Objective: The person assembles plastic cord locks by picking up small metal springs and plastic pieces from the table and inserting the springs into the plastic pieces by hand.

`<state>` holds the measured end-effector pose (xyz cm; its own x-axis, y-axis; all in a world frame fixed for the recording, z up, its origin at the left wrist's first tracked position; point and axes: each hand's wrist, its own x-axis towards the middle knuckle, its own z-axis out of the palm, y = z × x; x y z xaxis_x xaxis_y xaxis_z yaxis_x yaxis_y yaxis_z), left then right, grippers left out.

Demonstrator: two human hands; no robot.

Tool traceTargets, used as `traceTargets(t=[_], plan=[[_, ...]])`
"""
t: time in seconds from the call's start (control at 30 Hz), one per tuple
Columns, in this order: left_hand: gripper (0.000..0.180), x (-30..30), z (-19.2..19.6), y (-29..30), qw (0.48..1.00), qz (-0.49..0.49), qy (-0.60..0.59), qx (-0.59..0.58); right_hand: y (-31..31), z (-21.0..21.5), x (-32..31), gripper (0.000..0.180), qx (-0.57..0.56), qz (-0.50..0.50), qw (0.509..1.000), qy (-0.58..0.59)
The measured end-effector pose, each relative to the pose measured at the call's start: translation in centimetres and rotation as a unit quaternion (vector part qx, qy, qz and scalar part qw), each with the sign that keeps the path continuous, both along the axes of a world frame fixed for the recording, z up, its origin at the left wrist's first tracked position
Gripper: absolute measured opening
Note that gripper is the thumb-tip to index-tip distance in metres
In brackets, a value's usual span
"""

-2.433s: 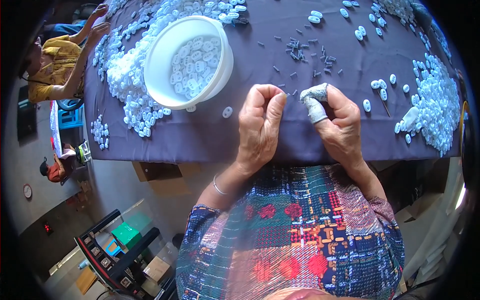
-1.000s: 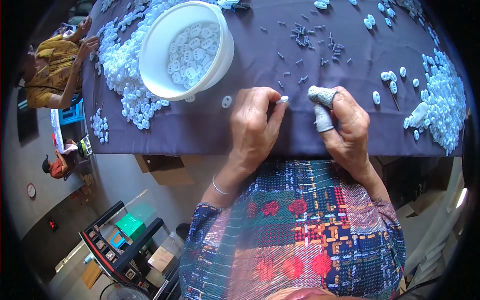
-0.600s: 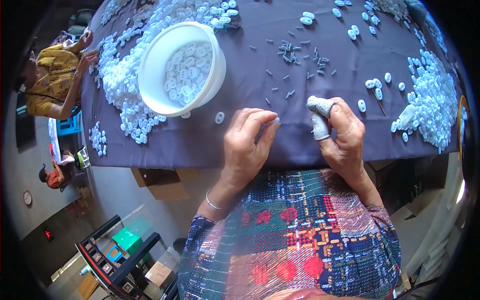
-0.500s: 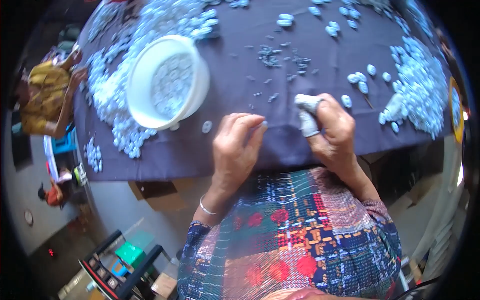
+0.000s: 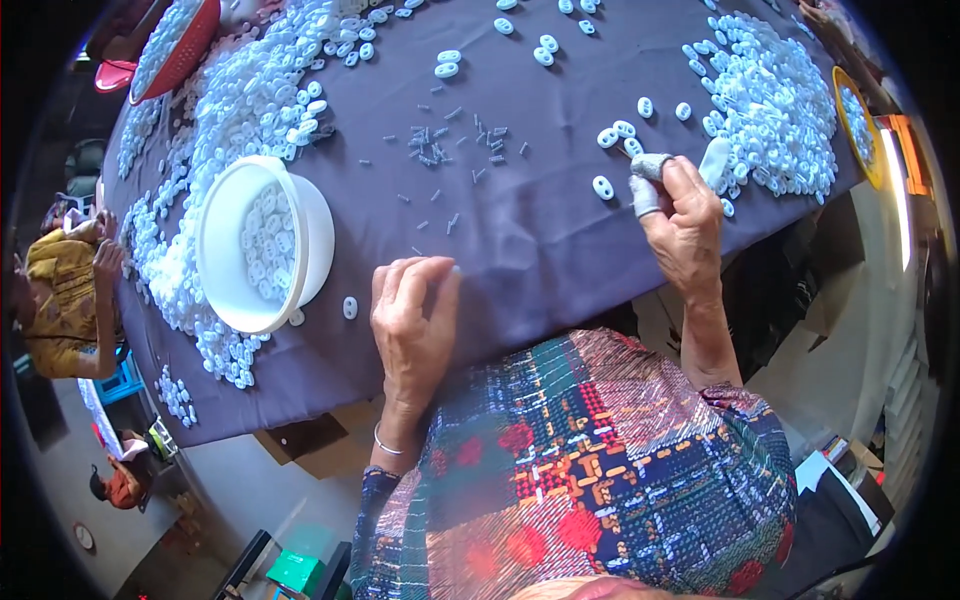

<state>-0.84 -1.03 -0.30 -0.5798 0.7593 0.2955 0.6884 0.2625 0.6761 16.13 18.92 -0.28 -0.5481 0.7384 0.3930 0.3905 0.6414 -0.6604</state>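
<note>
My left hand (image 5: pixel 412 315) is held over the near edge of the dark cloth, thumb and forefinger pinched together. A tiny pale bit shows at its fingertips, too small to name. My right hand (image 5: pixel 685 215), with greyish-white covers on thumb and forefinger, closes around a tool with a thin dark shaft and a pale handle (image 5: pixel 715 160). Its fingers hide much of the shaft. Just beyond them lie several white oval two-holed pieces (image 5: pixel 607 138), and one more oval piece (image 5: pixel 602 188) rests to their left. Small dark pins (image 5: pixel 432 150) are scattered farther off, in the middle.
A white tub (image 5: pixel 318 235) partly filled with oval pieces stands at left, beside a long heap (image 5: pixel 235 120) of them. Another heap (image 5: pixel 770 110) lies at right, near a yellow-rimmed tray (image 5: pixel 842 90). A red basket (image 5: pixel 200 40) is at far left. Another person (image 5: pixel 70 290) sits beyond the left edge.
The view has shifted to the right. My right hand has moved right and away from me to the pale-handled tool, which lay loose by the right heap. My left hand stays pinched.
</note>
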Motion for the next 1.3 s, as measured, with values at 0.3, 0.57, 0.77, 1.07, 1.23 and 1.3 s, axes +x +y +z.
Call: traceTargets(t=[0.3, 0.57, 0.77, 1.07, 1.23, 1.3], plan=[[0.017, 0.0, 0.0, -0.4, 0.999, 0.008, -0.008, 0.030, -1.6, -0.7, -1.8, 0.015, 0.116, 0.038, 0.989, -0.080], [0.015, -0.1, -0.2, -0.1, 0.999, 0.002, -0.032, 0.031, -1.1, -0.8, -2.1, 0.020, 0.119, 0.065, 0.983, -0.120], [0.014, -0.2, -0.4, -0.4, 0.999, -0.009, -0.032, 0.038, 1.0, 1.0, -2.9, 0.035, 0.155, 0.026, 0.984, -0.081], [0.013, -0.2, -0.5, -0.8, 0.996, -0.012, -0.072, 0.048, 4.2, 0.7, -3.0, 0.023, 0.061, 0.142, 0.987, -0.037], [0.013, -0.6, -0.4, -1.0, 0.994, -0.015, -0.094, 0.049, 12.6, 2.2, -7.5, 0.018, 0.067, 0.079, 0.994, -0.018], [0.012, -0.6, -0.3, -0.8, 0.994, -0.016, -0.098, 0.051, 16.1, 1.6, -9.6, 0.020, 0.081, -0.007, 0.993, -0.088]])
